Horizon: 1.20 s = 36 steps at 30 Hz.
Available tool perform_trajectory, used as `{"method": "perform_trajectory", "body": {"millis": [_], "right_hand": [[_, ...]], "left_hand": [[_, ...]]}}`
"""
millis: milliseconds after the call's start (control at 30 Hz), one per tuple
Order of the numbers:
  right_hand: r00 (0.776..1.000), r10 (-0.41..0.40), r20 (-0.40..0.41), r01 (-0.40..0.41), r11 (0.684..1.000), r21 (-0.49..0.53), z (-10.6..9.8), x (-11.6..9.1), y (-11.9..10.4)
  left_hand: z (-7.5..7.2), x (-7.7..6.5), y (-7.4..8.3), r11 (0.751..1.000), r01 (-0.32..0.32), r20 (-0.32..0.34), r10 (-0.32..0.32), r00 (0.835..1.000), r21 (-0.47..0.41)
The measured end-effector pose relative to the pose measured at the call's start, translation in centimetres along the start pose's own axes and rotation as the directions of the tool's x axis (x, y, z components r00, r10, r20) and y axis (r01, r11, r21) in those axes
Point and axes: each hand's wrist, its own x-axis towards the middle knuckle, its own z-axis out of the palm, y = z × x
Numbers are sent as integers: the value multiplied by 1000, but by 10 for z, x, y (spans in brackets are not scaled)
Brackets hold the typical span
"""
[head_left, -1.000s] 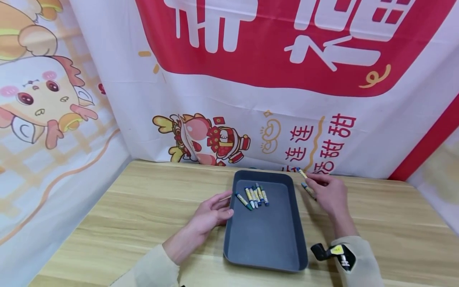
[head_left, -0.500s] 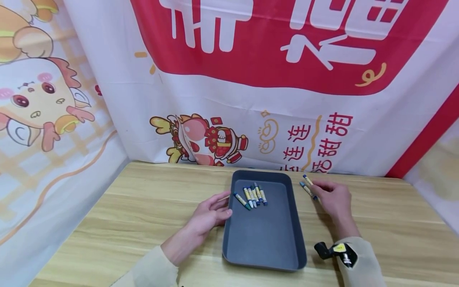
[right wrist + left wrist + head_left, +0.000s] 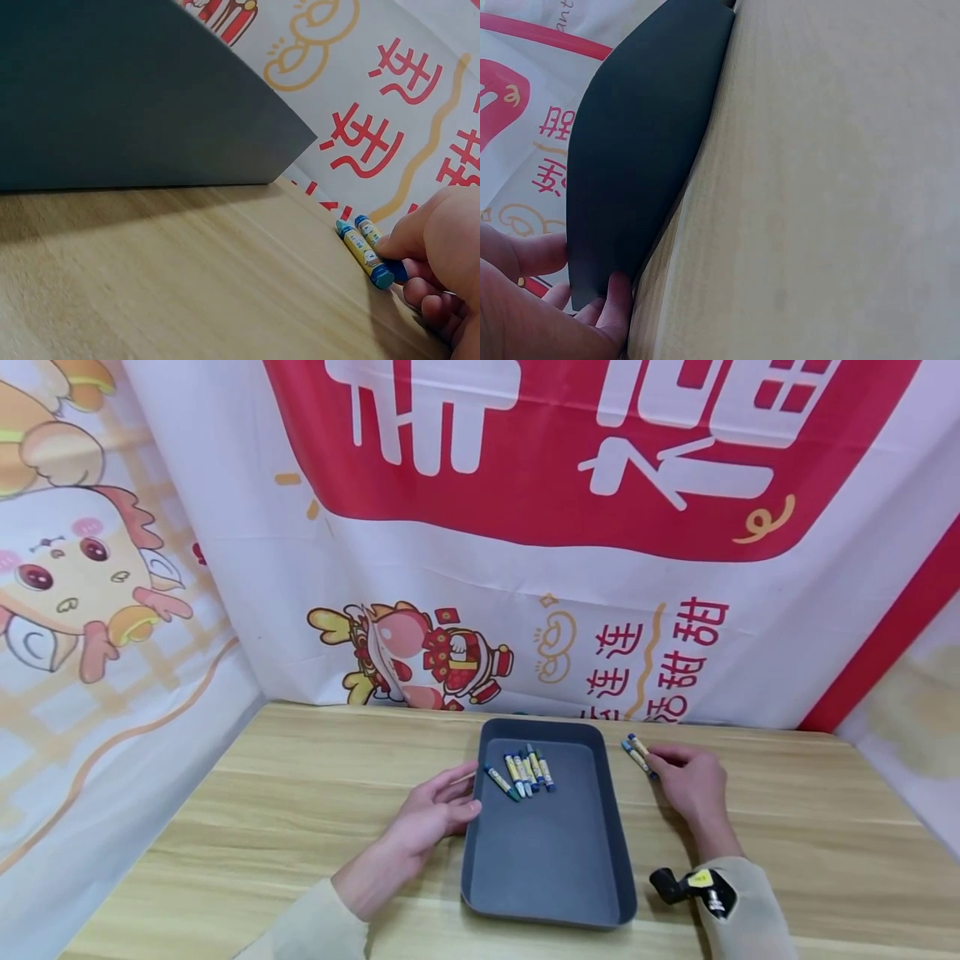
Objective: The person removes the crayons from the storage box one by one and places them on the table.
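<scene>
In the head view, a dark grey rectangular tray (image 3: pixel 547 860) lies on the wooden table. My left hand (image 3: pixel 427 818) holds its left side, thumb at the rim and fingers against the outer wall (image 3: pixel 637 150). To the right of the tray, my right hand (image 3: pixel 693 781) pinches a blue-ended crayon (image 3: pixel 368 228) between thumb and fingers. Right alongside is another crayon (image 3: pixel 364 255), yellow-labelled with teal ends, lying on the table. Several crayons (image 3: pixel 534 767) sit together in the upper part of the tray, one with a green end (image 3: pixel 501 782) slanting against its left wall.
Behind the table's back edge hangs a white and red printed cloth (image 3: pixel 420 560); another printed cloth (image 3: pixel 97 635) covers the left side. A black device (image 3: pixel 690 887) is strapped at the right sleeve. Wooden tabletop (image 3: pixel 300 802) extends on both sides of the tray.
My right hand has lowered its crayon from the table's back edge down and to the right, beside the other crayon. The left hand keeps its place at the tray; the view has shifted slightly.
</scene>
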Motion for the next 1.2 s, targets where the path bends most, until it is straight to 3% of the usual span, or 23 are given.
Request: {"method": "perform_trajectory", "body": {"millis": [700,1200], "right_hand": [[995,73,71,-72,997,-15,1,0,-4],[999,19,49,-16,999,-51,2,-1,-2]], "left_hand": [[-1,0,1,1000,3,-1,-3,1000,4],[-1,0,0,1000,5,1,-5,1000,4]]}}
